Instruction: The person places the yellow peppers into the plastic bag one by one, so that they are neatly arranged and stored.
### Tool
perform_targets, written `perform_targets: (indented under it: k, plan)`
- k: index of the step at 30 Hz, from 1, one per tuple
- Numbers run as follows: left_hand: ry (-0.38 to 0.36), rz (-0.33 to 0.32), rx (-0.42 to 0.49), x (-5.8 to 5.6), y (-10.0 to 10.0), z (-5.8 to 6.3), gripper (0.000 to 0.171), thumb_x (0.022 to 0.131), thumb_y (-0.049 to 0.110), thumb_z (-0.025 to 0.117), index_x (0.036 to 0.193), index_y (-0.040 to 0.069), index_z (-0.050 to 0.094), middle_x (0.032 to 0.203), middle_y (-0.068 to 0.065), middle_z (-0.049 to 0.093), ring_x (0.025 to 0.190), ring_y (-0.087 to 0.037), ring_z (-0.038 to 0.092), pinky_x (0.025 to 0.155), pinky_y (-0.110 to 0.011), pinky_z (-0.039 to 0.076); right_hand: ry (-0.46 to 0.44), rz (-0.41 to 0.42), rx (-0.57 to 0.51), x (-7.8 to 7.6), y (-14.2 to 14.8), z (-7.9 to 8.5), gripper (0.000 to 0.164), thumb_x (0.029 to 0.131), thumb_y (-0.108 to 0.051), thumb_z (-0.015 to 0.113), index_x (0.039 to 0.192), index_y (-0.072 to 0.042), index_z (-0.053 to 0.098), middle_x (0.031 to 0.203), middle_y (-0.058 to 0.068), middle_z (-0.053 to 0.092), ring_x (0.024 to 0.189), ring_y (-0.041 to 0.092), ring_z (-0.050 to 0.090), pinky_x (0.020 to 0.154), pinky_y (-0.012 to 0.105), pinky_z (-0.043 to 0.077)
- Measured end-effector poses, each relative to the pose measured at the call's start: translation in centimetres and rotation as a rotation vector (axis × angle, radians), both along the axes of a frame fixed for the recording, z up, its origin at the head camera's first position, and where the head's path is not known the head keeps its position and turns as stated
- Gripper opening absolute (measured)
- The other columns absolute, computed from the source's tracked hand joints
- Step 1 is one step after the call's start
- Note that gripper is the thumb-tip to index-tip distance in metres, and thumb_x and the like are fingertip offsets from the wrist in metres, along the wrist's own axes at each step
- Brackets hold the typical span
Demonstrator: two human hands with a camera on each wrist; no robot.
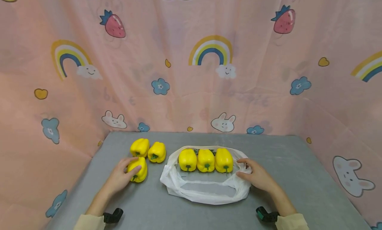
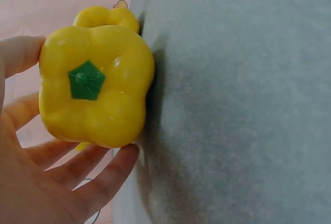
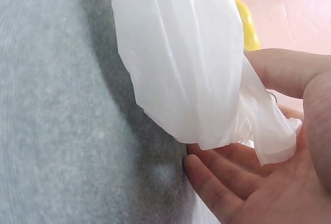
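One yellow bell pepper [image 1: 142, 166]: clamped in left hand's [image 1: 117, 177] fingers, two peppers [image 1: 158, 150] beyond
White plastic bag [image 1: 206, 197]: clamped in right hand's [image 1: 260, 177] fingers, three bagged peppers [image 1: 206, 158] beside

The pepper [image 2: 95, 115] at my left hand [image 1: 120, 177] is yellow with a green stem [image 2: 87, 80]; the bag [image 1: 206, 198] at my right hand [image 1: 259, 176] is white. Beneath my hands, the tabletop [image 1: 298, 177] is grey; beyond, pink fabric [image 1: 185, 104] bears rainbows [image 1: 210, 45], strawberries [image 1: 115, 26] and blue flowers [image 1: 160, 86].
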State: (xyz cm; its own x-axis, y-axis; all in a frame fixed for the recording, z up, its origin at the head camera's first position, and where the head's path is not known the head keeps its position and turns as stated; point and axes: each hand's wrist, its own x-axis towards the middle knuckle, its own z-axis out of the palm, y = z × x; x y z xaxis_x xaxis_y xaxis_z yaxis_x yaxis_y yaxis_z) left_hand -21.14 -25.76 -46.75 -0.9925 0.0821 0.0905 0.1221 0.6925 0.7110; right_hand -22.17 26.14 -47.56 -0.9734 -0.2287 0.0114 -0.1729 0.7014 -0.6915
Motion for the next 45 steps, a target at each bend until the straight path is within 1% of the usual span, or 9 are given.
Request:
perform_targets:
  k: [6, 10, 13, 19, 24, 31, 38, 40, 45]
  plan:
    - [-0.038, 0.017, -0.016, 0.1, 0.1, -0.1, 0.066, 0.099, 0.053, 0.061, 0.145, 0.007, 0.054, 0.144, -0.022, 0.049, 0.132, -0.040, 0.046, 0.109, -0.064, 0.036, -0.009, -0.004, 0.002, 0.1, 0.0, 0.1, 0.052, 0.094, -0.031, 0.073, 0.136, -0.004, 0.059, 0.133, 0.021, 0.059, 0.115, 0.036, 0.055, 0.097, 0.063, 0.045]
    - [-0.057, 0.029, -0.004, 0.0, 0.2, 0.0, 0.068, 0.097, 0.055, 0.063, 0.146, 0.008, 0.054, 0.146, -0.022, 0.048, 0.134, -0.040, 0.045, 0.108, -0.063, 0.038, -0.013, -0.005, 0.007, 0.1, 0.0, 0.1, 0.052, 0.094, -0.032, 0.073, 0.136, -0.004, 0.059, 0.134, 0.022, 0.058, 0.115, 0.036, 0.055, 0.097, 0.063, 0.045]
    - [-0.057, 0.036, 0.011, 0.1, 0.4, 0.1, 0.068, 0.095, 0.055, 0.065, 0.145, 0.009, 0.055, 0.145, -0.021, 0.049, 0.133, -0.039, 0.047, 0.107, -0.062, 0.040, -0.017, -0.007, 0.007, 0.1, -0.1, 0.1, 0.053, 0.094, -0.032, 0.073, 0.137, -0.004, 0.059, 0.134, 0.022, 0.058, 0.115, 0.036, 0.055, 0.098, 0.063, 0.045]
    - [-0.016, 0.040, 0.016, 0.3, 1.0, 0.6, 0.067, 0.093, 0.055, 0.068, 0.142, 0.010, 0.059, 0.142, -0.018, 0.053, 0.130, -0.037, 0.049, 0.107, -0.063, 0.039, -0.027, -0.011, 0.009, 0.1, -0.1, 0.1, 0.053, 0.094, -0.032, 0.073, 0.137, -0.004, 0.058, 0.136, 0.023, 0.056, 0.119, 0.038, 0.054, 0.099, 0.065, 0.043]
    - [0.012, 0.040, 0.018, 0.3, 1.9, 1.0, 0.064, 0.093, 0.054, 0.069, 0.140, 0.012, 0.060, 0.141, -0.015, 0.055, 0.128, -0.035, 0.051, 0.108, -0.061, 0.039, -0.024, -0.005, -0.001, -0.1, 0.0, -0.2, 0.053, 0.094, -0.032, 0.073, 0.137, -0.005, 0.058, 0.136, 0.023, 0.057, 0.118, 0.038, 0.055, 0.099, 0.064, 0.044]
    - [0.064, 0.033, 0.044, 0.3, 3.3, 1.5, 0.059, 0.092, 0.051, 0.072, 0.136, 0.012, 0.064, 0.135, -0.012, 0.057, 0.121, -0.031, 0.053, 0.103, -0.058, 0.044, -0.021, -0.002, -0.012, -0.2, 0.1, -0.3, 0.053, 0.094, -0.032, 0.073, 0.137, -0.005, 0.059, 0.134, 0.021, 0.057, 0.116, 0.036, 0.055, 0.097, 0.062, 0.045]
    - [0.116, 0.016, 0.054, 0.4, 4.4, 2.1, 0.056, 0.090, 0.047, 0.075, 0.132, 0.012, 0.066, 0.134, -0.011, 0.058, 0.122, -0.031, 0.053, 0.101, -0.056, 0.047, -0.021, -0.004, -0.010, 0.0, 0.0, -0.1, 0.053, 0.095, -0.032, 0.073, 0.138, -0.005, 0.058, 0.136, 0.022, 0.057, 0.117, 0.037, 0.055, 0.097, 0.062, 0.045]
    - [0.127, 0.011, 0.057, 0.4, 4.8, 2.3, 0.055, 0.090, 0.046, 0.076, 0.132, 0.012, 0.066, 0.134, -0.011, 0.058, 0.121, -0.031, 0.054, 0.098, -0.055, 0.049, -0.022, -0.004, -0.008, 0.0, 0.0, -0.1, 0.053, 0.095, -0.033, 0.072, 0.138, -0.005, 0.058, 0.137, 0.022, 0.056, 0.119, 0.038, 0.054, 0.098, 0.063, 0.045]
    - [0.142, -0.008, 0.063, 0.6, 5.8, 2.7, 0.053, 0.089, 0.043, 0.078, 0.131, 0.013, 0.067, 0.132, -0.008, 0.060, 0.115, -0.028, 0.056, 0.089, -0.044, 0.052, -0.021, -0.003, -0.005, 0.0, -0.1, 0.0, 0.053, 0.095, -0.032, 0.072, 0.138, -0.004, 0.058, 0.140, 0.024, 0.055, 0.123, 0.041, 0.053, 0.100, 0.064, 0.043]
